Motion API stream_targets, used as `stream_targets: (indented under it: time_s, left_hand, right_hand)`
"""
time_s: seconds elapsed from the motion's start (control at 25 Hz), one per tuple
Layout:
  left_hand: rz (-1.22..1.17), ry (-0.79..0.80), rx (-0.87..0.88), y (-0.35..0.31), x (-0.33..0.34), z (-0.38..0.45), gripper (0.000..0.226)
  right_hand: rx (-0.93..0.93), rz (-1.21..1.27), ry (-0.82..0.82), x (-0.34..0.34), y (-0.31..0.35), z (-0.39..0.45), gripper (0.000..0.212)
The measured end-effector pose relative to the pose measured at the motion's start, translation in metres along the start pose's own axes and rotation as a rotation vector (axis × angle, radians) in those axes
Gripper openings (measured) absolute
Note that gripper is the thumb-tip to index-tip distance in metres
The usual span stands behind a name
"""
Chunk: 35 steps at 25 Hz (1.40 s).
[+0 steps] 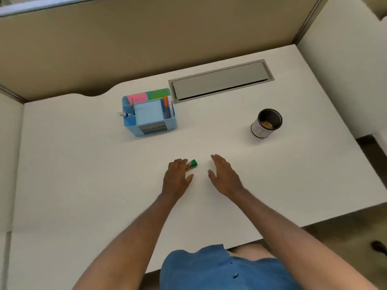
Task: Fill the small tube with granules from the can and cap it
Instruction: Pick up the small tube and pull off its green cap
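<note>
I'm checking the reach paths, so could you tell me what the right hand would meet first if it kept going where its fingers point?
Probably nothing soon: the right hand points across bare desk; depth is unclear.

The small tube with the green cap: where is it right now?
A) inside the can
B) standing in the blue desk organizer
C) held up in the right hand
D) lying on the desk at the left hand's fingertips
D: the small tube lies on the white desk with the left hand touching it, while the right hand is open and empty and the can stands apart.
</note>
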<state>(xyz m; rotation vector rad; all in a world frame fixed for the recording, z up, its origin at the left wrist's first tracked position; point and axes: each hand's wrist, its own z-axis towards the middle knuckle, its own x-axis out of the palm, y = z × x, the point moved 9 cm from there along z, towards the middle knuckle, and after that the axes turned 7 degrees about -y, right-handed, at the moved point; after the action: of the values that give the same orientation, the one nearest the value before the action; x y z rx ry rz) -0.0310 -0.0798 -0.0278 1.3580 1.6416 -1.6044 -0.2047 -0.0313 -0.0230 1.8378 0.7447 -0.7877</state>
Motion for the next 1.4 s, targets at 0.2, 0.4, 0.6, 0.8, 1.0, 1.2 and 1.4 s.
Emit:
stream_targets:
  time_s: [0.2, 0.4, 0.6, 0.8, 1.0, 1.2, 1.4]
  left_hand:
    - [-0.028, -0.014, -0.021, 0.007, 0.002, 0.010, 0.056]
    - [-0.113, -0.017, -0.045, 0.009, 0.006, 0.019, 0.039]
    - [-0.177, -0.031, -0.081, 0.013, 0.009, 0.023, 0.021]
    - [-0.239, -0.042, -0.076, 0.001, 0.010, 0.022, 0.019]
    - [-0.258, -0.038, -0.045, -0.021, 0.013, 0.025, 0.019]
    - [-0.289, -0.072, 0.018, -0.064, 0.011, 0.034, 0.019]
    - [-0.319, -0.087, 0.105, -0.108, 0.010, 0.042, 0.023]
  right_hand:
    - [0.023, -0.123, 0.029, 0.016, -0.011, 0.005, 0.062]
    - [-0.031, -0.231, 0.039, 0.023, -0.013, 0.005, 0.062]
    - [-0.044, -0.228, 0.013, 0.022, -0.014, 0.007, 0.060]
    - [-0.047, -0.183, 0.018, 0.021, -0.016, 0.008, 0.059]
    - [0.057, 0.072, 0.071, 0.001, -0.026, 0.024, 0.055]
    - [0.101, 0.587, 0.108, -0.039, -0.029, 0.037, 0.051]
    - [0.058, 0.625, 0.085, -0.074, -0.047, 0.044, 0.029]
